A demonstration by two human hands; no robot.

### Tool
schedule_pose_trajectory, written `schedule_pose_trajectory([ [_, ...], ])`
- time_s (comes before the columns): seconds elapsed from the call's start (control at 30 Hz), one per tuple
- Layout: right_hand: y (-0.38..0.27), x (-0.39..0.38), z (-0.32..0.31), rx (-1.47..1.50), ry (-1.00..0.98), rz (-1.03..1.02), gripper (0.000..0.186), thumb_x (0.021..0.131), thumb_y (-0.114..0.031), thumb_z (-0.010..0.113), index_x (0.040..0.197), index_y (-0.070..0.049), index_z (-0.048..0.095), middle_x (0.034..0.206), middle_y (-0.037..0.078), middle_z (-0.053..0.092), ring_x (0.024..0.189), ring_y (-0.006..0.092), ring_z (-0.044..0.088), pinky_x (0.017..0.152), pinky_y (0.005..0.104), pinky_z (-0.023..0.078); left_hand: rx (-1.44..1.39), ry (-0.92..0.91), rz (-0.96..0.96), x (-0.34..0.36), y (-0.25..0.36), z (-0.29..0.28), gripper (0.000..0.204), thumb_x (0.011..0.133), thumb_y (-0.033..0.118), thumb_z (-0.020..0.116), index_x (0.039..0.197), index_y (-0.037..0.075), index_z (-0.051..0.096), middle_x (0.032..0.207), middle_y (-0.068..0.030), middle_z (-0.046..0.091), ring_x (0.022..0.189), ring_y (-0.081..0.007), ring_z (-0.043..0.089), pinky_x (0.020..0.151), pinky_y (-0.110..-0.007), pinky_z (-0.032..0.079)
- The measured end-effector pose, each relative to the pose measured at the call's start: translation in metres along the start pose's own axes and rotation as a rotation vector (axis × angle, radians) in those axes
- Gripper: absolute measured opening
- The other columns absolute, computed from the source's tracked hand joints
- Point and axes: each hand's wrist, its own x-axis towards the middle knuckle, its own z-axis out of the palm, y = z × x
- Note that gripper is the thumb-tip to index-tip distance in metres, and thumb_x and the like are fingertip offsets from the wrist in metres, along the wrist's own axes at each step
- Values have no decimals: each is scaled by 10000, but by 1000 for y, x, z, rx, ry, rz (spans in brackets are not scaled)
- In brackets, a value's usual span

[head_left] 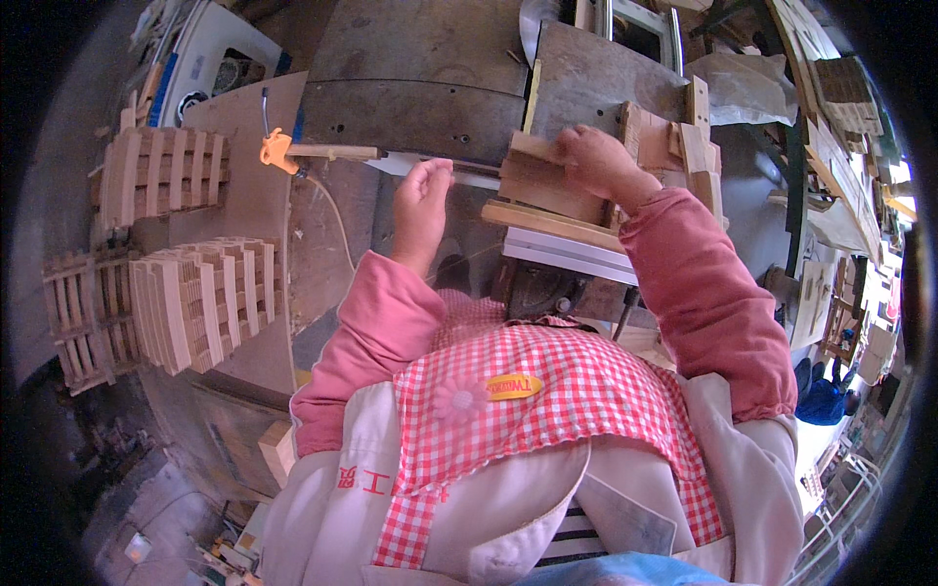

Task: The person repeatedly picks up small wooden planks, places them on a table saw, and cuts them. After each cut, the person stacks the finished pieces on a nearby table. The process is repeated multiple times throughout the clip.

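My left hand: fingers curled, contents unclear | my right hand: fingers bent onto wooden board, upper centre of frame, grip hidden | risk: uneven pressure could skew it

Near the upper middle of the frame, the right hand is reaching over a board, its fingers bending down at the board's upper edge. Left of it, the left hand is curling its fingers; whether it is holding anything is unclear. A wood strip is lying just below the board, and a pale rail is running beneath that. At upper left, an orange air gun is resting at the panel's edge. Slat stacks are standing at far left. A checked apron is filling the lower centre.
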Motion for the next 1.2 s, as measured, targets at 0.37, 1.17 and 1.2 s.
schedule_pose_trajectory([
  [0.37, 14, 17, -3, -6, -10, -17, 224, 788, -89, 591, 1007, -46, 593, 1032, 183, 603, 1008, 387, 594, 883, 445, 483, -25, 7, -8, -2, -2, -1, 203, 960, 155, 559, 1053, -7, 640, 951, -33, 657, 873, -97, 597, 803, -242, 476],
  [1.17, 66, 63, 10, 18, 63, -233, 289, 848, -117, 542, 1115, -93, 651, 1092, 148, 642, 1021, 374, 604, 894, 457, 491, 243, -97, 46, 60, -7, 33, 269, 967, 195, 527, 1133, 7, 623, 1009, -40, 654, 884, -122, 620, 761, -259, 486],
  [1.2, 67, 59, 9, 66, 50, -182, 296, 854, -121, 536, 1127, -97, 647, 1094, 146, 642, 1024, 375, 603, 903, 458, 486, 262, -86, 72, 70, -8, 39, 304, 963, 220, 525, 1143, -7, 619, 1016, -72, 667, 888, -138, 626, 768, -281, 495],
])
